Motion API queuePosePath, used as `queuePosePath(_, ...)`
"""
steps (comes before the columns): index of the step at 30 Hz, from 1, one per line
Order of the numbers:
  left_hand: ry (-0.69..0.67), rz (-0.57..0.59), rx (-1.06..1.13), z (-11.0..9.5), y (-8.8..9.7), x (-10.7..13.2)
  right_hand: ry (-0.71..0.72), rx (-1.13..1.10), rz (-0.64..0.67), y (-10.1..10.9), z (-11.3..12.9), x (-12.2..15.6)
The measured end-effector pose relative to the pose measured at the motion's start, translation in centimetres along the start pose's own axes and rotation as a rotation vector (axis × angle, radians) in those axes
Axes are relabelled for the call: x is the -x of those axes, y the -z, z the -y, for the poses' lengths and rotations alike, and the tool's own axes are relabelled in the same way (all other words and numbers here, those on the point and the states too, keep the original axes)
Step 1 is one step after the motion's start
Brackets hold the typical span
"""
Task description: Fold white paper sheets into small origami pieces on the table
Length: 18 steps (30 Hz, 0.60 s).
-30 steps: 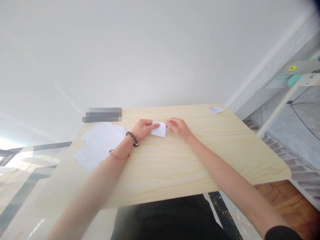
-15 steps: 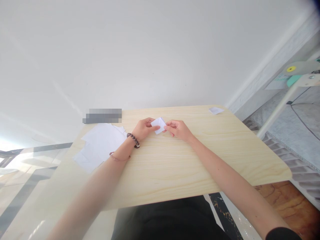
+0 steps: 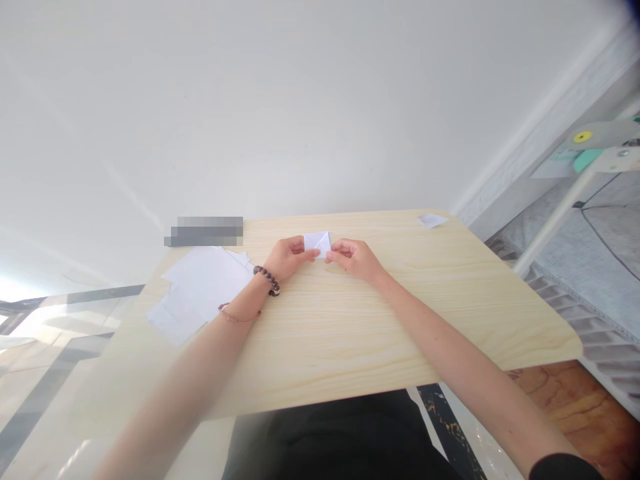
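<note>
Over the wooden table (image 3: pixel 350 333), the left hand (image 3: pixel 286 260) pinches 1 small folded paper (image 3: pixel 317 240) with its thumb on top, while the right hand (image 3: pixel 359 259) grips the lower right corner between closed fingertips. White sheets (image 3: pixel 203 283) lie near the left wrist.

The folded square (image 3: pixel 318 242) is smooth, matt paper, like the loose sheets (image 3: pixel 200 283). The table (image 3: pixel 350 347) shows smooth wood grain; the bracelet beads (image 3: pixel 271 279) are dark, perhaps polished wood.

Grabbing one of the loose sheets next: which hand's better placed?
Probably the left hand: it is nearer the loose sheets. The right hand is across the folded paper from them, though both hold that paper.
</note>
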State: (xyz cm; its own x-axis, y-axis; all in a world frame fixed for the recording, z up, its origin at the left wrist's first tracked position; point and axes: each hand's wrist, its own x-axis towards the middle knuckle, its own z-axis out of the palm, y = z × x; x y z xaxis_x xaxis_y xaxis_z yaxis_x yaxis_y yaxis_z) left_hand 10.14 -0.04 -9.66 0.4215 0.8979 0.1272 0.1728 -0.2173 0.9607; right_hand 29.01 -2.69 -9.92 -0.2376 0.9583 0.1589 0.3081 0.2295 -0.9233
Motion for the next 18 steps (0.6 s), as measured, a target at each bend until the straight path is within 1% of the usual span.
queuePosePath(3, -0.009, 0.015, -0.043, 0.06, 0.2, 0.01, 0.032, -0.001, 0.008, 0.04, -0.12, -0.1)
queuePosePath(5, 0.014, 0.02, -0.07, -0.04, 0.28, 0.07, 0.028, -0.013, 0.03, 0.09, -0.12, -0.1)
queuePosePath(9, 0.062, -0.02, -0.123, -0.43, 0.27, 0.24, 0.009, -0.04, 0.04, 0.13, -0.07, -0.02)
queuePosePath(13, 0.072, -0.058, -0.157, -0.58, 0.18, 0.23, -0.017, -0.05, 0.037, 0.09, 0.0, 0.07)
queuePosePath(18, 0.049, -0.018, -0.156, -0.26, 0.26, 0.12, -0.006, 0.022, 0.081, 0.05, 0.01, 0.19)
